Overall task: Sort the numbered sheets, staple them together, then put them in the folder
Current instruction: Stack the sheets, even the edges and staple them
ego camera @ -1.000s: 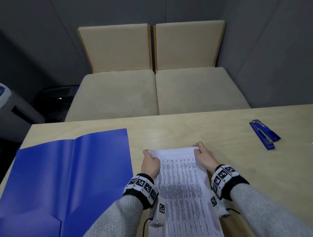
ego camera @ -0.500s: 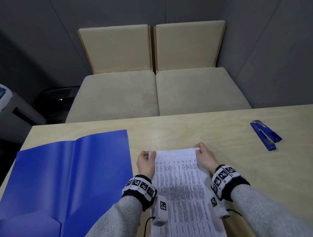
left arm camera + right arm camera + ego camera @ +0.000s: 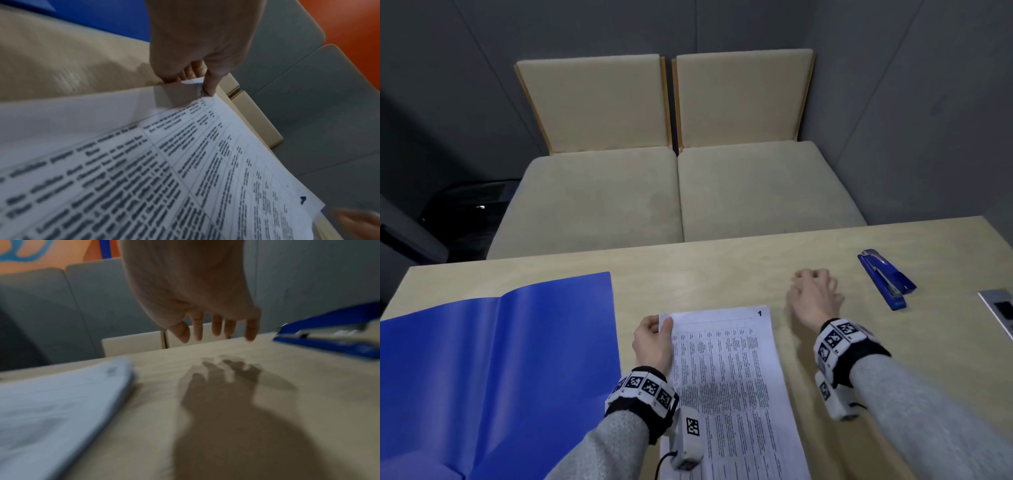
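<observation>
A stack of printed sheets [image 3: 729, 377] lies on the table in front of me, the top one marked 1 at its far right corner. My left hand [image 3: 654, 339] pinches the stack's far left corner [image 3: 195, 86] between thumb and fingers. My right hand [image 3: 813, 294] hovers over bare table between the sheets and the blue stapler [image 3: 887, 279], holding nothing. In the right wrist view its fingers [image 3: 218, 326] hang down spread and loose, with the stapler [image 3: 333, 340] just to the right. The open blue folder [image 3: 493, 363] lies flat at the left.
The pale wooden table [image 3: 722, 270] ends at a far edge, with two beige cushioned seats [image 3: 674, 192] behind it. A grey inset panel [image 3: 1000, 308] sits at the table's right edge. Dark objects stand on the floor at the far left.
My right hand has let go of the sheets' far right corner and moved right and away, toward the stapler. My left hand keeps its hold on the left corner.
</observation>
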